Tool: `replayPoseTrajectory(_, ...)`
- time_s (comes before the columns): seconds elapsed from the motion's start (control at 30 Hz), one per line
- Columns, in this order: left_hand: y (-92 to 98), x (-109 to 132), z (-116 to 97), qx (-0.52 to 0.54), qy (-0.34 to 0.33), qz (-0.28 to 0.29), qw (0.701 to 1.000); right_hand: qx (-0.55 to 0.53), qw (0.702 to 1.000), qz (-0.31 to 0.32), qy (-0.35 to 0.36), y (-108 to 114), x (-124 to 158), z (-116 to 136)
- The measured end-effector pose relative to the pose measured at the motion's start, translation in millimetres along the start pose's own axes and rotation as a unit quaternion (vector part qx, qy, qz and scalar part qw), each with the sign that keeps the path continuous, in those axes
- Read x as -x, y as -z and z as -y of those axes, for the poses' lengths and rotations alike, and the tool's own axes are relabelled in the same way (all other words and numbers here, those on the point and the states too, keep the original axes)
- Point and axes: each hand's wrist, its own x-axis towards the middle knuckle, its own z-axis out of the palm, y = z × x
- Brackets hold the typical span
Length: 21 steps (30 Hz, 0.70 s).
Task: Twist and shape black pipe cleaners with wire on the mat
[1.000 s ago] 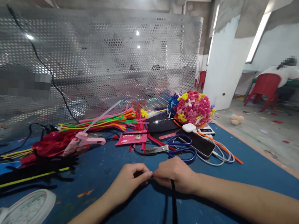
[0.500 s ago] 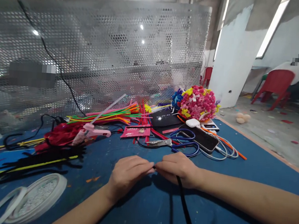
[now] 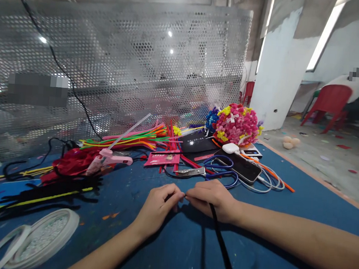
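A black pipe cleaner (image 3: 222,245) runs from under my right hand (image 3: 213,197) down toward the bottom edge of the view. My right hand is closed around it, fingertips pinched near its end. Opposite, my left hand (image 3: 158,209) pinches at the same tip, thumb and forefinger together; the bit between the fingertips is mostly hidden. Just beyond the hands lie scissors (image 3: 222,175) with blue handles. A pink packet (image 3: 162,159) sits behind the left hand. More black pipe cleaners (image 3: 47,194), with a yellow one across them, lie at the left.
A pink glue gun (image 3: 112,158) with a glue stick, bundled coloured pipe cleaners (image 3: 135,137) and a white tub of beads (image 3: 47,240) lie leftward. A phone (image 3: 242,168), white cable and pink flower ball (image 3: 238,124) are at the right back. A perforated metal panel (image 3: 125,64) stands behind.
My left hand has turned slightly, its thumb now showing and its fingers more bent at the tip. My right hand has stayed almost in place, still holding the pipe cleaner.
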Motion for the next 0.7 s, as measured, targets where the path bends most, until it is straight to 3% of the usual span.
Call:
replayPoseTrajectory(0.1, 1.1, 2, 6, -0.047, -0.077, -0.025, 0.996, -0.049, 0.998, -0.019, -0.027, -1, -1, -1)
replayPoseTrajectory(0.2, 3.2, 4, 13, -0.122, -0.198, -0.061, 0.971, -0.099, 0.993, -0.036, -0.056, -2, -2, -1)
replayPoseTrajectory(0.3, 6.0, 4, 15, -0.178, -0.253, -0.087, 0.947, -0.136, 0.988, -0.020, -0.077, 0, -4, 1)
replayPoseTrajectory(0.57, 15.9, 4, 17, -0.284, -0.329, -0.100, 0.895, -0.154, 0.981, -0.006, -0.117, 4, -8, 4)
replayPoseTrajectory(0.63, 14.9, 3, 15, -0.259, -0.307, -0.083, 0.912, -0.153, 0.982, 0.001, -0.112, 4, -9, 4)
replayPoseTrajectory(0.7, 11.4, 2, 11, -0.188, -0.219, -0.056, 0.956, -0.149, 0.983, 0.002, -0.110, 4, -10, 4)
